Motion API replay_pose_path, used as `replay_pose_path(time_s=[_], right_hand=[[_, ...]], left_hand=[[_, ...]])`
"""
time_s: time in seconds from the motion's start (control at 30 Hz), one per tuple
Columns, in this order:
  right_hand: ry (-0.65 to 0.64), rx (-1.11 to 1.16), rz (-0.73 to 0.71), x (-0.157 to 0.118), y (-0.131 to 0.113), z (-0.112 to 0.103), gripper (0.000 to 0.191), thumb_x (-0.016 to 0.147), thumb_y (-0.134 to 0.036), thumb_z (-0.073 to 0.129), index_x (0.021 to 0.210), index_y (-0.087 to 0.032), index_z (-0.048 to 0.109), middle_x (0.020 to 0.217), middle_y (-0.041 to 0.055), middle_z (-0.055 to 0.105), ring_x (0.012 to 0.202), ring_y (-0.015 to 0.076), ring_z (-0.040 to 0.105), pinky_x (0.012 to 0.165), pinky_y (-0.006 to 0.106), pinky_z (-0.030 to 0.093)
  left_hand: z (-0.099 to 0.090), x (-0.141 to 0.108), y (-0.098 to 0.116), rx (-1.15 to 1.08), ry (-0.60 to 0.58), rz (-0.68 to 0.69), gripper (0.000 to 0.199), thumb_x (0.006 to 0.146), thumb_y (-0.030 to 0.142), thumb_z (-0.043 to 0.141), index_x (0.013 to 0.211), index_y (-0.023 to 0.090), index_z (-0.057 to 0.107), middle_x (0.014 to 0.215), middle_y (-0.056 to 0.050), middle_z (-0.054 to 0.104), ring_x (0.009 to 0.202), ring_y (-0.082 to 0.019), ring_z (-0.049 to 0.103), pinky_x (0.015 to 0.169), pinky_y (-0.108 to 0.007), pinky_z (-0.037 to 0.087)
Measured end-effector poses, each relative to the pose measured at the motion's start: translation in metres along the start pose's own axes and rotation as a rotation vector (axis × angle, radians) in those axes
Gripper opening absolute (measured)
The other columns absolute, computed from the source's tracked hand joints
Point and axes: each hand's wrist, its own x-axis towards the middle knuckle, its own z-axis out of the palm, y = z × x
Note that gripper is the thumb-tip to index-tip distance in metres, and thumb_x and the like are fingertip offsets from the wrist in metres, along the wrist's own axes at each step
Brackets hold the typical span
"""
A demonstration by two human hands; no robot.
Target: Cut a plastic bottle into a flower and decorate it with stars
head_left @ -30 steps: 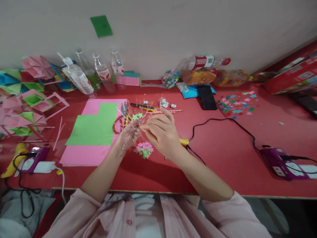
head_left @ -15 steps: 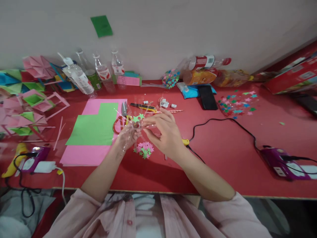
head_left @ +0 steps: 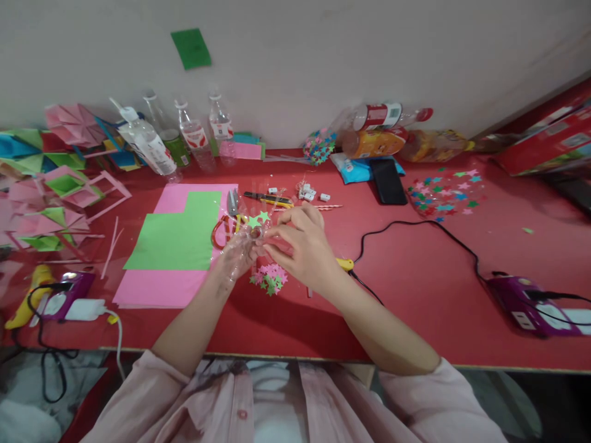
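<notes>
My left hand (head_left: 237, 255) is closed around a clear cut plastic bottle (head_left: 255, 232), whose neck opening faces up and whose thin strips spread outward. Two light green paper stars (head_left: 258, 219) sit on its strips just beyond the neck. My right hand (head_left: 302, 243) comes in from the right; its thumb and forefinger pinch at the edge of the neck, and the other fingers are curled. The exact bit between those fingertips is too small to tell. Below the hands a pile of pink and green paper stars (head_left: 269, 279) lies on the red table (head_left: 286, 332).
Scissors (head_left: 226, 227) and a box cutter (head_left: 268, 199) lie beyond my hands. Pink and green paper sheets (head_left: 175, 237) are at left. Bottles (head_left: 196, 138) stand by the wall. A phone (head_left: 388, 181), a star-covered clear piece (head_left: 446, 194) and a black cable (head_left: 415, 221) are at right.
My right hand has shifted slightly left and down, and its thumb and forefinger have come closer together at the bottle neck. My left hand has stayed nearly still.
</notes>
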Motion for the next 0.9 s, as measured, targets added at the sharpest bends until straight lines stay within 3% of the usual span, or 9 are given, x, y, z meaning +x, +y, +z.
replay_pose_path(time_s=[0.23,0.57,0.7,0.9], right_hand=[[-0.06,-0.085,-0.058,-0.001,0.0,0.002,0.015,0.084,-0.023,0.06,0.073,-0.024,0.07,0.085,0.003,0.055,0.092,0.0207,0.043,0.099,0.049,0.029],[-0.126,-0.202,-0.124,-0.005,0.001,0.009,0.023,0.083,-0.016,0.057,0.063,-0.022,0.067,0.086,0.0032,0.057,0.092,0.0205,0.043,0.106,0.051,0.023],[-0.162,-0.254,-0.157,-0.005,0.0,0.009,0.02,0.082,-0.017,0.058,0.064,-0.021,0.066,0.088,0.0037,0.058,0.09,0.0209,0.042,0.106,0.05,0.023],[-0.084,-0.181,-0.093,-0.003,-0.006,0.001,0.021,0.086,-0.022,0.055,0.07,-0.021,0.069,0.086,0.0042,0.056,0.092,0.0202,0.043,0.106,0.05,0.024]], left_hand=[[0.006,-0.001,0.001,0.002,-0.041,-0.02,0.024,0.092,0.024,0.043,0.085,0.014,0.065,0.073,-0.002,0.064,0.053,-0.004,0.056,0.049,-0.012,0.047],[0.019,-0.01,0.004,-0.076,0.011,-0.065,0.037,0.096,0.021,0.031,0.078,0.012,0.063,0.067,-0.003,0.063,0.05,-0.004,0.055,0.046,-0.01,0.046],[0.014,-0.009,0.002,-0.075,0.008,-0.025,0.031,0.095,0.019,0.035,0.08,0.013,0.062,0.069,-0.002,0.063,0.052,-0.004,0.056,0.048,-0.011,0.047],[-0.002,0.002,-0.004,0.039,0.024,-0.016,0.013,0.087,0.018,0.049,0.087,0.014,0.061,0.068,0.001,0.06,0.053,-0.005,0.056,0.051,-0.013,0.048]])
